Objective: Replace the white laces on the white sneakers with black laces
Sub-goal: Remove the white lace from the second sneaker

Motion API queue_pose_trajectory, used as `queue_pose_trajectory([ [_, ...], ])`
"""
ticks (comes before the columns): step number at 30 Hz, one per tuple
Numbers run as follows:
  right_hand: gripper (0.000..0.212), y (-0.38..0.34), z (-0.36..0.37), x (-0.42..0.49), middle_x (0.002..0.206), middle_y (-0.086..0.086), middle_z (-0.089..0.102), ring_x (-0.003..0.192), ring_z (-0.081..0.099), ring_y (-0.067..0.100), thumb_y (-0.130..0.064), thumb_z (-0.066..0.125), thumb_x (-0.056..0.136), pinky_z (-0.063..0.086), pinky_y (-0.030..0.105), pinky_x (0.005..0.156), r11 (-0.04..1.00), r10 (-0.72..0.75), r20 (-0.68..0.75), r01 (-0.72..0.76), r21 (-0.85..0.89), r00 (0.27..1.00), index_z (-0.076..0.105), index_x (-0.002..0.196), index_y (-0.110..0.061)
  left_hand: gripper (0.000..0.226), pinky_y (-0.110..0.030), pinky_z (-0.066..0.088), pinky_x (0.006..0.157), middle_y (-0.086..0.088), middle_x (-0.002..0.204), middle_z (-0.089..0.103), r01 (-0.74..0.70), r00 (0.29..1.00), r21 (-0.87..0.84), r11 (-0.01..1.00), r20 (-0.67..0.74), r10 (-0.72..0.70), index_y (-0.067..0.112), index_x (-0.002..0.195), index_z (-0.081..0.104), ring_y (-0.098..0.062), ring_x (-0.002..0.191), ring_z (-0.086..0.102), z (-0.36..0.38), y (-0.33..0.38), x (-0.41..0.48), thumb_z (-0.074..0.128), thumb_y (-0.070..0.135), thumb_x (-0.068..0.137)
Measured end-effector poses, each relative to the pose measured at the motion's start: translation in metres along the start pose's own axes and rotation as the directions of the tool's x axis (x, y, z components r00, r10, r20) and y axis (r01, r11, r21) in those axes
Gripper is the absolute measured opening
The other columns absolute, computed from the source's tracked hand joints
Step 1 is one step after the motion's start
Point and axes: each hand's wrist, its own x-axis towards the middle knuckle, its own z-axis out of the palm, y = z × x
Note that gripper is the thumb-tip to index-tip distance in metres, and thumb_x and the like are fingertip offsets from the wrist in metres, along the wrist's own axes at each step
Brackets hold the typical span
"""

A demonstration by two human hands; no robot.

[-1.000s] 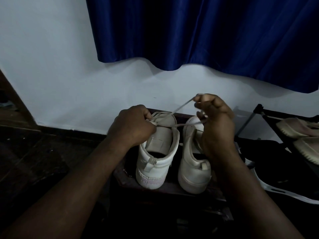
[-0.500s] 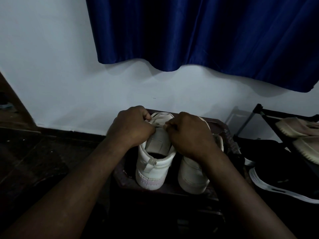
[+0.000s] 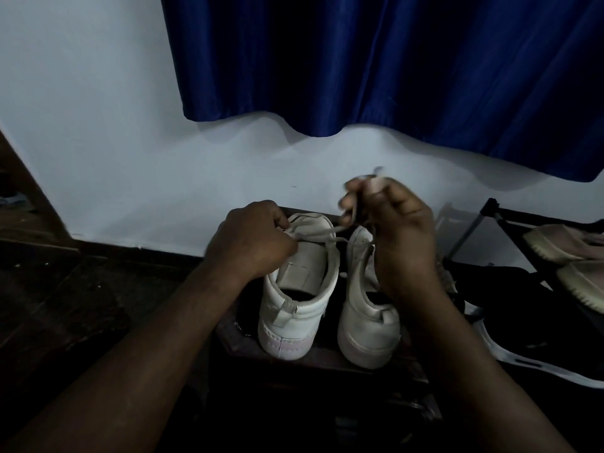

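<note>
Head view is showing us unlacing a white sneaker (image 3: 295, 308) on the dark stool (image 3: 323, 362), our left hand (image 3: 251, 240) gripping its top edge, our right hand (image 3: 402, 237) pinching the white lace (image 3: 322, 232) raised; next, we judge, we are freeing the following eyelet.

We're in a dim corner of a home: a blue curtain (image 3: 392, 76) hangs over a plain white wall (image 3: 98, 125), and a black shoe rack (image 3: 490, 209) on the right holds beige shoes (image 3: 562, 243). A black sneaker (image 3: 536, 338) lies beside it, and white sneakers (image 3: 294, 308) stand out front.

Two white sneakers (image 3: 299, 308) (image 3: 369, 325), one white lace (image 3: 330, 231), two hands (image 3: 251, 240) (image 3: 403, 233).
</note>
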Motion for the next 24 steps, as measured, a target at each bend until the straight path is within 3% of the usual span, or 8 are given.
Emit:
queue_pose_trajectory([
  [2,0.023,0.010,0.005,-0.001,0.081,0.009,0.071,0.073,0.064,0.017,-0.028,0.062,0.102,0.051,0.035,0.070,0.902,-0.082,0.110,0.121,-0.415,0.991,0.079,0.098,-0.014,0.033,-0.032,0.053,0.083,0.007,0.107,0.069,0.001,1.000,0.010,1.000,0.009,-0.001,0.037,0.098,0.068,-0.021,0.100,0.064,-0.001,0.001,0.000,0.073,0.037,0.065],
  [5,0.027,0.018,0.006,0.001,0.076,0.001,0.056,0.077,0.063,0.028,-0.033,0.061,0.101,0.042,0.035,0.066,0.442,-0.050,0.293,0.284,-0.851,0.955,0.076,0.090,-0.015,0.032,-0.032,0.053,0.082,0.008,0.104,0.069,0.012,1.000,-0.011,1.000,0.009,-0.012,0.038,0.095,0.068,-0.021,0.097,0.064,-0.002,0.002,-0.001,0.070,0.038,0.063],
  [11,0.031,0.008,0.012,-0.002,0.094,0.009,0.069,0.093,0.065,0.035,-0.033,0.058,0.093,0.037,0.035,0.069,0.155,0.172,0.214,0.188,-0.970,0.961,0.050,0.066,-0.020,0.026,-0.029,0.048,0.075,0.012,0.093,0.068,0.019,1.000,-0.022,1.000,0.002,-0.019,0.036,0.091,0.068,-0.019,0.092,0.065,0.000,0.000,0.000,0.076,0.032,0.066],
  [13,0.023,0.010,0.012,0.000,0.093,0.008,0.068,0.092,0.065,0.032,-0.032,0.058,0.094,0.043,0.037,0.071,0.290,0.162,0.203,0.150,-0.945,0.966,0.060,0.073,-0.021,0.031,-0.030,0.051,0.079,0.011,0.097,0.070,0.023,1.000,-0.026,0.999,0.012,-0.022,0.037,0.093,0.069,-0.019,0.095,0.065,0.000,0.000,-0.001,0.071,0.036,0.062],
  [14,0.019,0.013,0.012,-0.001,0.092,0.006,0.066,0.088,0.064,0.029,-0.032,0.058,0.094,0.046,0.039,0.074,0.501,0.131,0.177,0.089,-0.861,0.976,0.065,0.078,-0.024,0.031,-0.030,0.052,0.081,0.011,0.101,0.070,0.020,1.000,-0.021,1.000,0.017,-0.019,0.038,0.094,0.069,-0.019,0.096,0.065,0.000,0.001,-0.001,0.071,0.036,0.063],
  [17,0.018,0.010,0.004,0.002,0.086,-0.002,0.061,0.083,0.056,0.018,-0.024,0.056,0.095,0.047,0.039,0.078,0.951,-0.133,-0.195,0.070,-0.302,0.972,0.064,0.080,-0.031,0.024,-0.027,0.046,0.074,0.010,0.098,0.069,-0.007,1.000,-0.013,1.000,0.025,0.007,0.040,0.094,0.070,-0.019,0.094,0.063,0.002,0.002,-0.002,0.071,0.029,0.072],
  [21,0.024,-0.005,-0.012,0.007,0.085,-0.007,0.064,0.082,0.057,0.012,-0.018,0.051,0.107,0.046,0.026,0.080,0.990,-0.130,-0.534,0.137,-0.026,0.836,0.061,0.086,-0.023,0.035,-0.021,0.040,0.071,0.016,0.097,0.064,-0.099,0.992,-0.025,0.995,0.075,0.100,0.046,0.098,0.072,-0.010,0.094,0.059,0.005,0.004,-0.002,0.066,0.018,0.079],
  [24,0.013,0.005,-0.006,0.006,0.102,0.003,0.074,0.097,0.067,0.020,-0.022,0.060,0.103,0.052,0.030,0.090,0.976,-0.098,-0.364,0.017,-0.219,0.926,0.071,0.097,-0.020,0.054,-0.023,0.042,0.090,0.008,0.118,0.058,-0.225,0.962,0.008,0.974,0.159,0.221,0.041,0.120,0.072,-0.013,0.112,0.058,0.004,0.009,-0.001,0.061,0.005,0.082],
])
